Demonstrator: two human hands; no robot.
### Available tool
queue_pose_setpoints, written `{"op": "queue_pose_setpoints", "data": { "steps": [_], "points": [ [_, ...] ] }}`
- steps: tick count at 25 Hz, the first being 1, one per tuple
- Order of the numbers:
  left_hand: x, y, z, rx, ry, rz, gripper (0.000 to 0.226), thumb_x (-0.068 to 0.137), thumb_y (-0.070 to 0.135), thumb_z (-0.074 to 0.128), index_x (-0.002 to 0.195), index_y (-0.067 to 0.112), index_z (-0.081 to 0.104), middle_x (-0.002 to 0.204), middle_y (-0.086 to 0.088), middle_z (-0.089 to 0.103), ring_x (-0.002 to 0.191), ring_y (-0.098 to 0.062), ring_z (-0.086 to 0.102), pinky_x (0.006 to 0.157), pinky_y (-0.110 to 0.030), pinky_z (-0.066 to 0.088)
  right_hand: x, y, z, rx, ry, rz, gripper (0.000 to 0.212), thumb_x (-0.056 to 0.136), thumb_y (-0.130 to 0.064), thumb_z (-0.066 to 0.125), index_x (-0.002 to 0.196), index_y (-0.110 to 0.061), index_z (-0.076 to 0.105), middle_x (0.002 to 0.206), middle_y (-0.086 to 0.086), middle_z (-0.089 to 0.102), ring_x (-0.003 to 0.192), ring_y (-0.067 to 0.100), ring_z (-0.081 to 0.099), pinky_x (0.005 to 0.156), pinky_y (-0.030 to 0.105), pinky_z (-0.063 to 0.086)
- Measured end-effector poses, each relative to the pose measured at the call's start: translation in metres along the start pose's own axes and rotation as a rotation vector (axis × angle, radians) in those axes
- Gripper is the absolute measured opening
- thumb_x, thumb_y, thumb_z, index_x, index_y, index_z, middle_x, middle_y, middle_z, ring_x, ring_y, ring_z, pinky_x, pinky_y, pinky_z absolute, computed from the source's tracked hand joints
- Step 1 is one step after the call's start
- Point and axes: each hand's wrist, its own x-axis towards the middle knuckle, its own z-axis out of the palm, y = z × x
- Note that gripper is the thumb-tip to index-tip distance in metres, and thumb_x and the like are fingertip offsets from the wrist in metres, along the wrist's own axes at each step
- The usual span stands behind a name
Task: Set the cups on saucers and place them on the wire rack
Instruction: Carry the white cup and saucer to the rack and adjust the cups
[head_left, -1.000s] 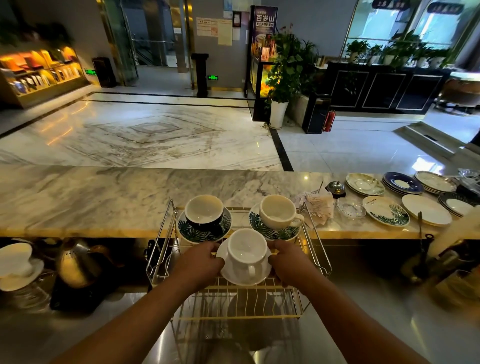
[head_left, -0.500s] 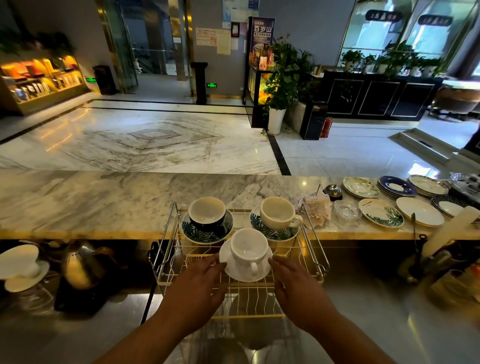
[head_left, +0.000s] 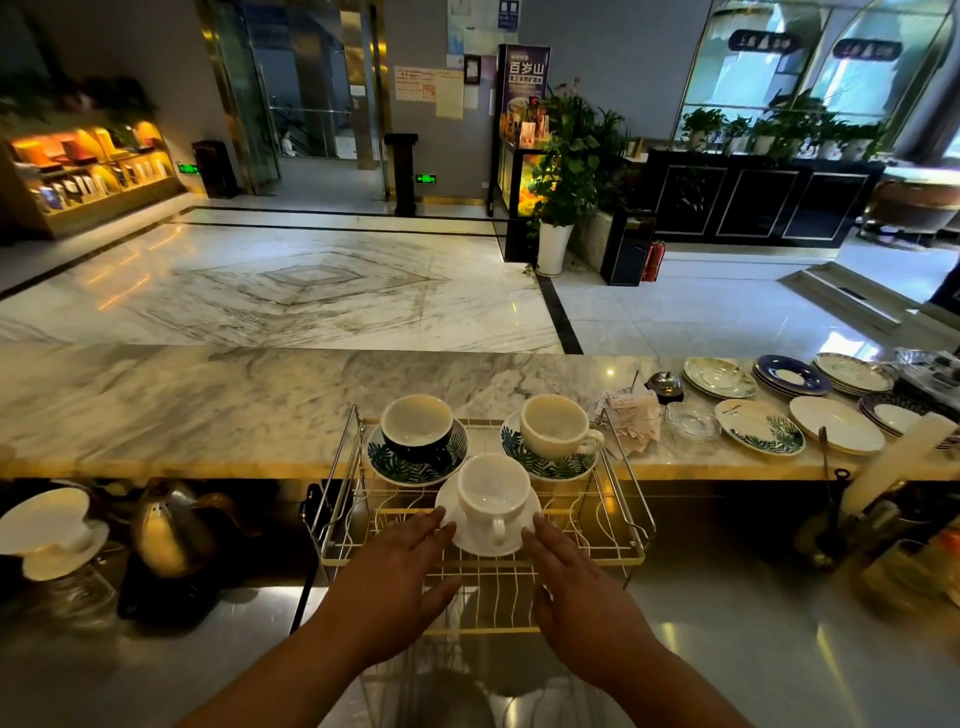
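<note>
A wire rack (head_left: 631, 519) stands in front of me against the marble counter. On it rest three cups on saucers. A dark cup (head_left: 417, 431) sits on a leaf-patterned saucer (head_left: 382, 464) at the back left. At the back right a cream cup (head_left: 556, 426) sits on another leaf saucer (head_left: 558, 466). In front, a white cup (head_left: 491, 493) stands on a white saucer (head_left: 524, 538). My left hand (head_left: 395, 577) and my right hand (head_left: 576, 587) hover flat over the rack on either side of the white saucer, fingers spread, holding nothing.
Several loose saucers and plates (head_left: 758, 427) lie on the marble counter (head_left: 182, 405) to the right, beside a glass dish (head_left: 692, 422), paper slips (head_left: 631, 413) and a call bell (head_left: 665, 385). A metal kettle (head_left: 171, 535) and a white cup on a jar (head_left: 49, 530) stand at lower left.
Both hands let go of the white saucer and drew back toward me; the white cup and saucer stay on the rack's front.
</note>
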Motion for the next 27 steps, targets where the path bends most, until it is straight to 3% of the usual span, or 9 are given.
{"op": "queue_pose_setpoints", "data": {
  "steps": [3,6,10,14,18,20,23,27],
  "points": [
    [0.003,0.001,-0.002,0.003,-0.009,-0.024,0.077,0.089,0.077,0.023,0.156,0.039,0.028,0.167,0.016,0.021,0.151,-0.012,0.027,0.119,-0.034,0.026,0.001,0.003,-0.002,-0.024,-0.006,-0.009,0.069,0.101,-0.033,0.045,0.159,-0.035,0.008,0.161,-0.019,-0.009,0.146,0.001,-0.008,0.115,0.024,0.013],
    [0.003,0.003,-0.001,-0.003,-0.031,-0.046,0.076,0.090,0.076,0.026,0.158,0.040,0.022,0.168,0.016,0.018,0.152,-0.012,0.024,0.120,-0.035,0.026,0.002,0.005,-0.002,-0.040,-0.024,-0.014,0.069,0.101,-0.035,0.044,0.159,-0.035,0.007,0.162,-0.018,-0.009,0.146,0.001,-0.009,0.115,0.025,0.010],
    [0.004,0.006,-0.001,-0.016,-0.012,-0.062,0.073,0.092,0.075,0.028,0.156,0.038,0.029,0.166,0.014,0.024,0.150,-0.012,0.028,0.120,-0.037,0.029,0.003,0.007,-0.005,-0.021,-0.035,-0.021,0.067,0.101,-0.033,0.047,0.159,-0.036,0.015,0.168,-0.014,0.000,0.148,0.005,-0.003,0.116,0.029,0.017],
    [0.012,0.008,-0.004,-0.084,0.058,-0.053,0.051,0.100,0.061,0.039,0.143,0.035,0.052,0.157,0.012,0.043,0.140,-0.010,0.043,0.111,-0.029,0.036,0.011,0.009,-0.017,0.017,-0.005,-0.021,0.057,0.101,-0.031,0.050,0.155,-0.035,0.032,0.166,-0.009,0.024,0.150,0.013,0.023,0.118,0.034,0.033],
    [0.025,0.005,-0.009,-0.197,0.129,-0.105,0.031,0.100,0.050,0.047,0.122,0.036,0.063,0.124,0.013,0.067,0.102,0.003,0.055,0.080,-0.011,0.038,0.025,0.010,-0.032,0.044,0.051,-0.008,0.047,0.100,-0.034,0.051,0.146,-0.035,0.044,0.152,-0.007,0.046,0.134,0.011,0.045,0.106,0.032,0.046],
    [0.037,0.003,-0.017,-0.256,0.169,-0.228,0.028,0.096,0.054,0.052,0.114,0.037,0.065,0.106,0.019,0.067,0.088,0.005,0.060,0.070,-0.017,0.044,0.038,0.017,-0.046,0.048,0.140,0.065,0.039,0.098,-0.036,0.054,0.137,-0.036,0.052,0.135,-0.006,0.060,0.109,0.006,0.058,0.090,0.028,0.055],
    [0.061,0.000,-0.031,-0.283,0.241,-0.423,0.024,0.092,0.058,0.057,0.085,0.037,0.062,0.078,0.019,0.065,0.067,0.001,0.063,0.060,-0.027,0.052,0.066,0.036,-0.071,0.063,0.215,0.245,0.036,0.096,-0.035,0.056,0.131,-0.032,0.052,0.103,-0.004,0.071,0.073,0.003,0.063,0.064,0.027,0.059],
    [0.088,-0.002,-0.040,-0.221,0.233,-0.491,0.049,0.088,0.070,0.056,0.063,0.028,0.063,0.053,0.007,0.063,0.051,-0.007,0.060,0.049,-0.026,0.041,0.099,0.057,-0.088,0.092,0.165,0.369,0.044,0.095,-0.030,0.056,0.138,-0.023,0.049,0.111,0.005,0.074,0.081,0.016,0.065,0.063,0.033,0.055]
  ]
}}
